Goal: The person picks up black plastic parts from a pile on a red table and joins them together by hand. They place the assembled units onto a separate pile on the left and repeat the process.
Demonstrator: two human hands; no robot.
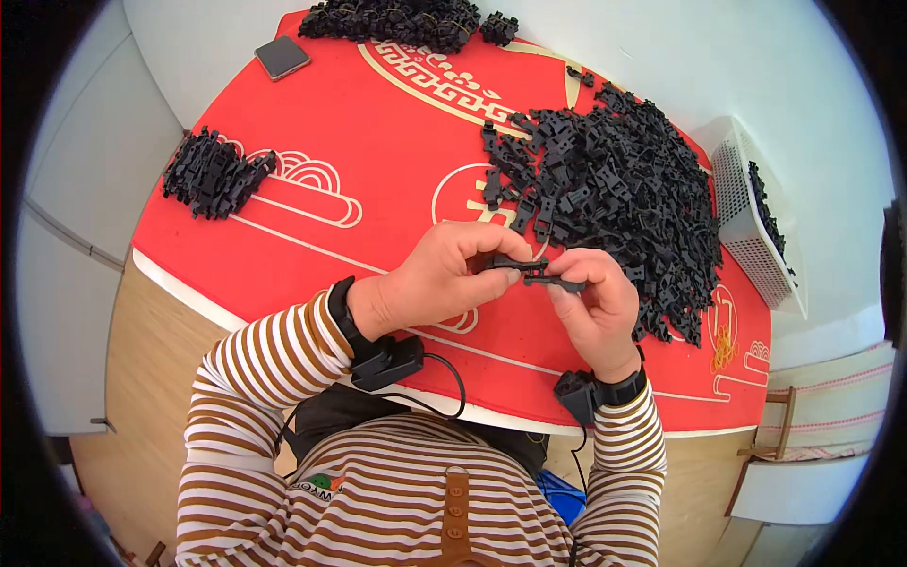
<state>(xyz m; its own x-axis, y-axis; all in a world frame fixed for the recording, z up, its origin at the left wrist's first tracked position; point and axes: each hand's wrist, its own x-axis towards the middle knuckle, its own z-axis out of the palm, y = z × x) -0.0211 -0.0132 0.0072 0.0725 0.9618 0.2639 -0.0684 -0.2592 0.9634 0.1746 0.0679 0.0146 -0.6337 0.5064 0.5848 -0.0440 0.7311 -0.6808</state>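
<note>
My left hand pinches a small black plastic part between thumb and fingers, above the red tabletop. Close beside it, my right hand grips another black part with thumb and fingertips. The inner ends of the two parts meet or overlap between my hands; whether they are joined cannot be made out. Just beyond my hands spreads a large heap of loose black parts. Both wrists wear black straps with small devices and cables.
On the red table lie a stacked bunch of black parts at left, a dark phone-like object, and bundled black parts at the far edge. At right are a white basket holding black parts and yellow rubber bands.
</note>
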